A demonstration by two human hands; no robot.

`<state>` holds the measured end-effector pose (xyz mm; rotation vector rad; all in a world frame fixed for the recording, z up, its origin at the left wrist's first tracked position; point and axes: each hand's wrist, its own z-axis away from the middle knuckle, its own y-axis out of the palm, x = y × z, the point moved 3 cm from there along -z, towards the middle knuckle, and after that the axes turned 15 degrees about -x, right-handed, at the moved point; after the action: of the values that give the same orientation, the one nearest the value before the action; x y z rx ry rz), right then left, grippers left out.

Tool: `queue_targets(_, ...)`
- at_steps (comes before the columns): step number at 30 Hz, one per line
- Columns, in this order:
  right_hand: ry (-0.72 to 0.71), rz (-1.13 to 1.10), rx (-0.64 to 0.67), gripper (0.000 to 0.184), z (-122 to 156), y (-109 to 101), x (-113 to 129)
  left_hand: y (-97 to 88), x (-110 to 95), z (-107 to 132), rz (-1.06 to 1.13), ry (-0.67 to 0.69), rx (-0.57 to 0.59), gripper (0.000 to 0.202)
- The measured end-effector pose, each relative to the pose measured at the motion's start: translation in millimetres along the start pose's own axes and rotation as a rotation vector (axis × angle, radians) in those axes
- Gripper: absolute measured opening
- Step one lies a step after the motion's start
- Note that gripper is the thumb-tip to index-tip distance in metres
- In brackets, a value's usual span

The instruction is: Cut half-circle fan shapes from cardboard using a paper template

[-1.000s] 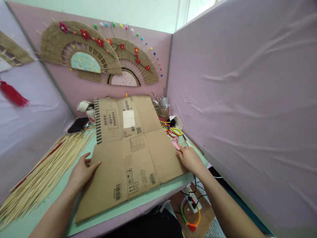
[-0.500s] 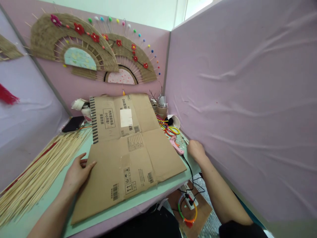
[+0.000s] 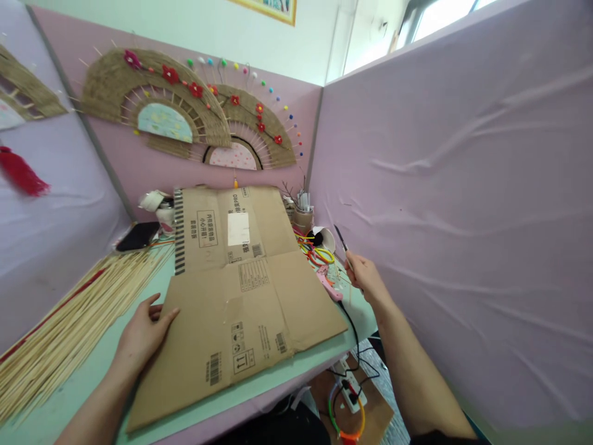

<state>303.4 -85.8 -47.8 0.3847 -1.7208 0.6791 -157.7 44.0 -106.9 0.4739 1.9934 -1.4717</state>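
A large unfolded cardboard sheet (image 3: 306,290) lies flat on the pale green table, creased and printed with labels and barcodes. At its left edge is my left hand (image 3: 147,327), thumb on top and fingers curled by the rim, gripping it. To the right of the sheet, my right hand (image 3: 365,276) is raised and closed around the handle of a slim knife (image 3: 341,237). The dark, narrow blade points up and away from me, apart from the cardboard. A pink glue gun (image 3: 330,284) with a black cord rests between the sheet and my right hand.
Thin wooden sticks (image 3: 78,309) cover the table's left side, near a black phone (image 3: 138,237). Coloured pipe cleaners (image 3: 319,253), a tipped white cup (image 3: 327,238) and a brown pot (image 3: 302,219) stand at right. Below is a power strip (image 3: 349,383). Partition walls enclose the table.
My right hand has come up from the table's right edge, and a knife now shows in it. My left hand stays at the cardboard's edge. The view has tilted slightly upward.
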Motion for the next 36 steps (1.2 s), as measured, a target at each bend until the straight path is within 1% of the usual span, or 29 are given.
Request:
queue_targets(8, 0.073, -0.238, 0.075, 0.013, -2, 6, 5, -0.8, -1, 3, 0.012, -0.01, -0.007, 0.071)
queue_targets(13, 0.063, -0.322, 0.125, 0.025, -5, 17, 4, 0.6, 2, 2, 0.035, -0.009, -0.001, 0.071)
queue_targets(17, 0.029, -0.319, 0.144, 0.033, -4, 24, 2, 0.4, 3, 3, 0.042, -0.013, 0.018, 0.075)
queue_targets(20, -0.01, -0.274, 0.139, 0.034, -4, 28, 3, 0.4, 2, 4, 0.056, -0.008, 0.021, 0.076)
queue_targets(22, -0.05, -0.225, 0.12, 0.031, -12, 30, 8, 1.7, 4, 2, 0.058, 0.003, 0.01, 0.075)
queue_targets(23, -0.079, -0.197, 0.1, 0.029, -19, 32, 12, 2.8, 6, 1, 0.056, 0.008, 0.003, 0.074)
queue_targets(25, -0.16, -0.133, 0.037, 0.029, -43, 37, 24, 5.1, 10, -2, 0.044, 0.016, -0.014, 0.073)
queue_targets(28, -0.301, -0.009, -0.099, 0.028, -96, 50, 53, 7.9, 15, -4, 0.045, 0.017, -0.019, 0.074)
queue_targets(30, -0.357, 0.096, -0.183, 0.028, -135, 65, 72, 8.9, 16, -5, 0.051, 0.019, -0.014, 0.075)
queue_targets(32, -0.376, 0.198, -0.258, 0.025, -170, 84, 88, 9.3, 18, -4, 0.057, 0.015, -0.013, 0.076)
queue_targets(34, -0.37, 0.299, -0.303, 0.024, -197, 105, 97, 9.9, 19, -4, 0.067, -0.005, -0.018, 0.076)
queue_targets(36, -0.352, 0.402, -0.322, 0.025, -216, 125, 98, 10.9, 20, -4, 0.079, -0.02, -0.022, 0.077)
